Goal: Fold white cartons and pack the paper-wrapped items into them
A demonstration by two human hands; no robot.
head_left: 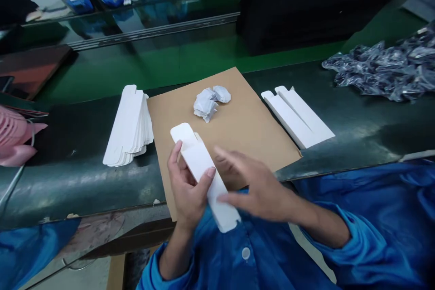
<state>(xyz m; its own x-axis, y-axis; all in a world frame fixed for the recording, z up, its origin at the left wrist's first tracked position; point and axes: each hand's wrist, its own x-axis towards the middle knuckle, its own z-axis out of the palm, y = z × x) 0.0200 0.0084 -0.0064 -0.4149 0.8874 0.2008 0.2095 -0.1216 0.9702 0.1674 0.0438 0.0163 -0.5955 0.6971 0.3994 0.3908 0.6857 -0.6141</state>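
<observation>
My left hand grips a long white carton with the thumb across its face. The carton slants, its top flap standing open at the far end. Beside its lower part, my right hand is spread, fingers apart and a little blurred; whether the thumb touches the carton I cannot tell. Beyond the hands, crumpled white paper lies on a brown cardboard sheet. A stack of flat white cartons lies to the left. Two white cartons rest at the sheet's right edge.
Clear plastic-wrapped items are heaped at the right on the dark green bench. A pink fan-like object stands at the left edge. A black block-shaped object rises at the back. People in blue sleeves work across the line.
</observation>
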